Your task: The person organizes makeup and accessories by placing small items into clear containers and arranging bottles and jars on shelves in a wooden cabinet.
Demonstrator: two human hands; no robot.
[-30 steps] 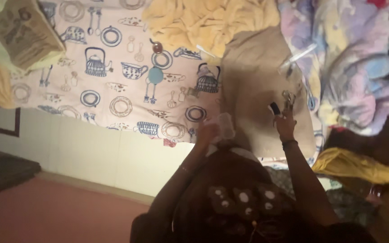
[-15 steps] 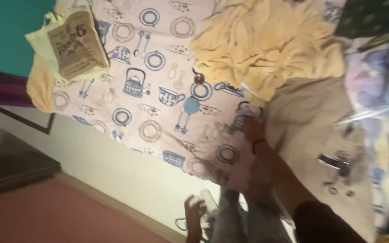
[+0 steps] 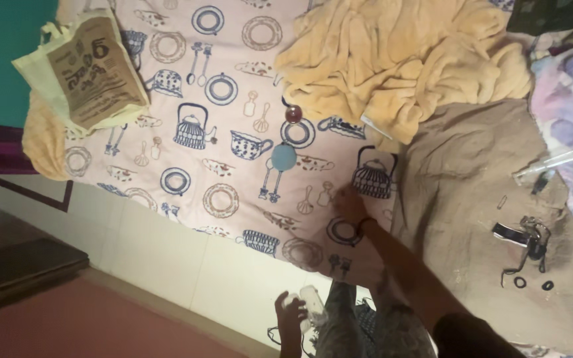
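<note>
Since the earlier frame, right hand (image 3: 349, 204) has drawn slightly back along printed sheet (image 3: 233, 132), fingers resting flat on it, gripping nothing. Left hand (image 3: 291, 313) hangs low, closed around pale bottle (image 3: 311, 303).

Dark band on right wrist (image 3: 365, 223); bare forearm; dark sleeve (image 3: 465, 335) at upper arm; patterned grey trousers (image 3: 359, 325).

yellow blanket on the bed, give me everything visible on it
The yellow blanket is a plush, fleecy-looking pale yellow cloth, bunched in loose folds, not spread flat. It lies at the upper middle of the view on the sheet printed with kettles and plates, its lower right edge meeting the tan cloth. A thin white strip shows at its lower edge. Neither hand touches it.
</note>
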